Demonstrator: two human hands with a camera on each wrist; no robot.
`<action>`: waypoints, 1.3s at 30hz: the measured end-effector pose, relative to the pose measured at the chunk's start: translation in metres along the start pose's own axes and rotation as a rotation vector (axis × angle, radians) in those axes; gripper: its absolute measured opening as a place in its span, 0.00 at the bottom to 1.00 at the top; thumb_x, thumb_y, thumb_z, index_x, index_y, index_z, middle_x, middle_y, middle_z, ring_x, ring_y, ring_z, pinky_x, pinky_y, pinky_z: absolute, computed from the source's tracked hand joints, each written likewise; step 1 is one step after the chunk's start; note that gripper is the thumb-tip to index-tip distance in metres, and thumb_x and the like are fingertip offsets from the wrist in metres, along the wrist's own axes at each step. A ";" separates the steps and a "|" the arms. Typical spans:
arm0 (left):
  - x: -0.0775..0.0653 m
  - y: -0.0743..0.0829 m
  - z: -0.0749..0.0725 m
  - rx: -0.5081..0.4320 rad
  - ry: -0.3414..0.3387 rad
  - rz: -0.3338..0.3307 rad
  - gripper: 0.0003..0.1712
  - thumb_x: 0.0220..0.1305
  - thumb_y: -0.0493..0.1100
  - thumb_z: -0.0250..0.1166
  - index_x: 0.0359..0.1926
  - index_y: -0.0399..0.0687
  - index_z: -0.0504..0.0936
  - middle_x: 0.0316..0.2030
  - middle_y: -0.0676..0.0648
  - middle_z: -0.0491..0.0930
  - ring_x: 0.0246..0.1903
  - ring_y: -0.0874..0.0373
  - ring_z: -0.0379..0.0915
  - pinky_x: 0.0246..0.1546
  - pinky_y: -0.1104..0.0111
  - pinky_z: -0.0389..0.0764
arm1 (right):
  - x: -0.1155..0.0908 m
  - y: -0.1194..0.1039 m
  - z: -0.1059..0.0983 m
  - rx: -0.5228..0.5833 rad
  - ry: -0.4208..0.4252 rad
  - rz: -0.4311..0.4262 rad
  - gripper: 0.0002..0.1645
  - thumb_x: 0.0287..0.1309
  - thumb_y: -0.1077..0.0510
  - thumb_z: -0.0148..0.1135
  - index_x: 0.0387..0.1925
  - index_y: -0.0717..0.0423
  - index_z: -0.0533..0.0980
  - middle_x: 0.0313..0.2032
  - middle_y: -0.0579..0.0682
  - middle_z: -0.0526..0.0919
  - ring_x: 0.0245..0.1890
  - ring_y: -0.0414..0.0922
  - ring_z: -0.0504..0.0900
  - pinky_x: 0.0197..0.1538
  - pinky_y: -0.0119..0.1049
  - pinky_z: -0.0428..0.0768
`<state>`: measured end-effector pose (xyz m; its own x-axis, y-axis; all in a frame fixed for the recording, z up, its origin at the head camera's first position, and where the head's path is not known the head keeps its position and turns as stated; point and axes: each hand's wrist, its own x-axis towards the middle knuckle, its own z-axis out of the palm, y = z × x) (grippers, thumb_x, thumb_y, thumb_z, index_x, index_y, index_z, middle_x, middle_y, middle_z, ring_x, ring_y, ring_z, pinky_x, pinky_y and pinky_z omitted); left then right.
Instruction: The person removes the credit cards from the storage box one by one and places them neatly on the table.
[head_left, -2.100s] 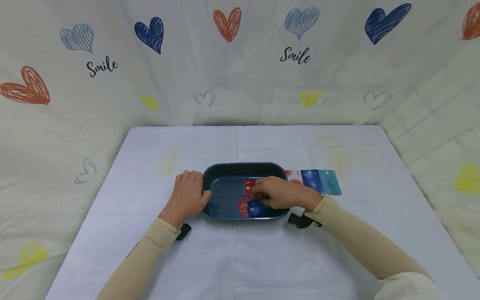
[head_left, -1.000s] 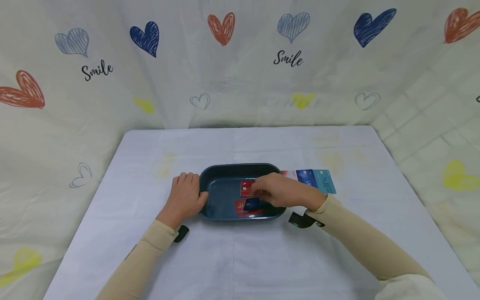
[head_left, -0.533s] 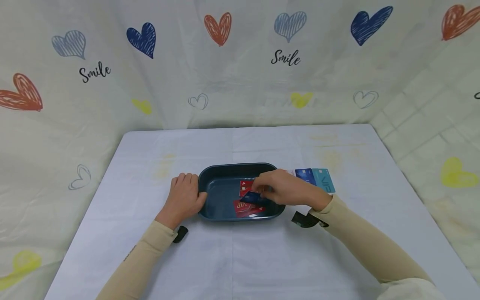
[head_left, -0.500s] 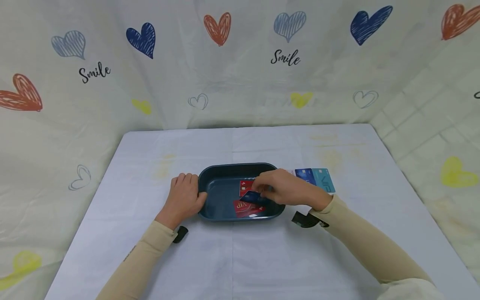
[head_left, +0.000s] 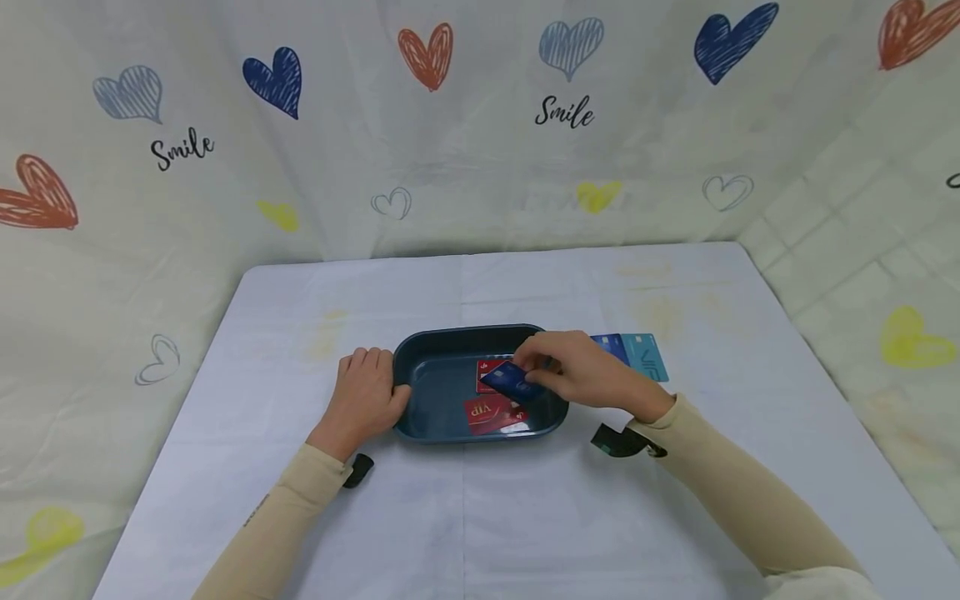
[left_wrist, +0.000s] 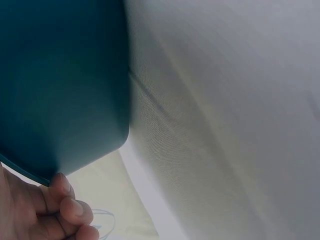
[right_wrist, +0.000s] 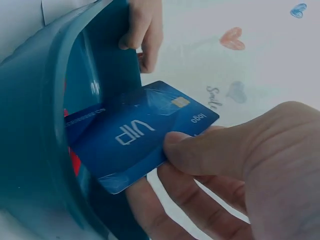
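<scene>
My right hand [head_left: 585, 371] pinches a dark blue VIP card [right_wrist: 142, 132] between thumb and fingers, holding it tilted over the right part of a teal oval tray [head_left: 435, 400]. In the right wrist view the card's chip and lettering show, and its far end overlaps the tray rim. At the tray's left end, my left hand [head_left: 365, 396] grips the rim, thumb on the near side; its curled fingertips [left_wrist: 75, 207] show against the rim in the left wrist view. Inside the tray lie a red VIP card [head_left: 491, 412] and another red card [head_left: 487, 371], partly covered by the blue one.
Right of the tray, a blue card [head_left: 611, 346] and a teal VIP card [head_left: 645, 357] lie side by side on the white table [head_left: 420, 517], partly behind my right hand. A cloth wall printed with hearts [head_left: 427, 54] stands behind the table.
The blue card was lying low over the front red card; my right hand has lifted it up and away, uncovering more of that red card. My left hand keeps its hold on the rim.
</scene>
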<state>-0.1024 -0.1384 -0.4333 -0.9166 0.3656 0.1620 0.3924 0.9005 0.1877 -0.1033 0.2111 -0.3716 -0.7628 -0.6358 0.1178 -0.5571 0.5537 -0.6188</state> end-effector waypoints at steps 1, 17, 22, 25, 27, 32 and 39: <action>0.000 0.000 0.000 0.000 0.002 0.001 0.10 0.64 0.44 0.56 0.30 0.44 0.67 0.27 0.46 0.65 0.32 0.49 0.57 0.45 0.54 0.64 | -0.001 0.001 0.000 0.006 0.016 0.000 0.15 0.63 0.65 0.68 0.51 0.53 0.81 0.44 0.47 0.89 0.42 0.39 0.86 0.44 0.33 0.87; -0.001 0.002 -0.002 0.010 -0.010 -0.012 0.10 0.64 0.44 0.55 0.30 0.44 0.67 0.27 0.46 0.64 0.32 0.49 0.57 0.44 0.55 0.63 | -0.020 0.016 -0.009 0.153 0.219 0.126 0.14 0.63 0.63 0.69 0.50 0.52 0.81 0.41 0.47 0.86 0.42 0.41 0.85 0.45 0.32 0.87; -0.001 0.002 -0.001 0.011 -0.014 -0.010 0.10 0.64 0.44 0.54 0.30 0.44 0.67 0.27 0.45 0.65 0.33 0.49 0.57 0.45 0.54 0.63 | -0.028 0.024 -0.014 0.188 0.279 0.181 0.14 0.63 0.63 0.69 0.49 0.52 0.81 0.38 0.48 0.85 0.41 0.37 0.85 0.44 0.27 0.85; 0.000 0.002 0.000 0.009 -0.012 -0.008 0.10 0.64 0.44 0.54 0.30 0.44 0.67 0.27 0.45 0.65 0.33 0.49 0.57 0.45 0.54 0.63 | -0.033 0.028 -0.019 0.188 0.305 0.214 0.14 0.64 0.64 0.68 0.50 0.53 0.81 0.39 0.49 0.85 0.41 0.35 0.84 0.47 0.24 0.84; 0.000 0.002 0.000 0.010 -0.009 -0.007 0.10 0.64 0.44 0.54 0.30 0.44 0.67 0.27 0.45 0.65 0.33 0.49 0.57 0.45 0.54 0.63 | -0.036 0.031 -0.022 0.185 0.321 0.232 0.13 0.64 0.64 0.68 0.50 0.53 0.80 0.39 0.49 0.84 0.40 0.35 0.83 0.47 0.24 0.83; 0.000 0.003 -0.001 0.014 -0.003 -0.006 0.10 0.64 0.44 0.55 0.30 0.43 0.67 0.27 0.45 0.65 0.33 0.48 0.57 0.45 0.54 0.63 | -0.043 0.037 -0.028 0.192 0.361 0.270 0.13 0.65 0.63 0.67 0.50 0.53 0.80 0.39 0.49 0.84 0.41 0.33 0.82 0.47 0.22 0.81; -0.001 0.005 -0.002 0.018 0.002 -0.005 0.10 0.64 0.44 0.56 0.32 0.42 0.68 0.28 0.45 0.66 0.33 0.48 0.58 0.45 0.54 0.64 | -0.053 0.047 -0.035 0.243 0.390 0.297 0.14 0.65 0.62 0.68 0.51 0.54 0.80 0.42 0.50 0.84 0.41 0.32 0.82 0.48 0.20 0.80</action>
<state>-0.0997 -0.1350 -0.4306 -0.9184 0.3603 0.1634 0.3861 0.9064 0.1713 -0.1010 0.2897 -0.3800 -0.9667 -0.1988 0.1612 -0.2425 0.5097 -0.8255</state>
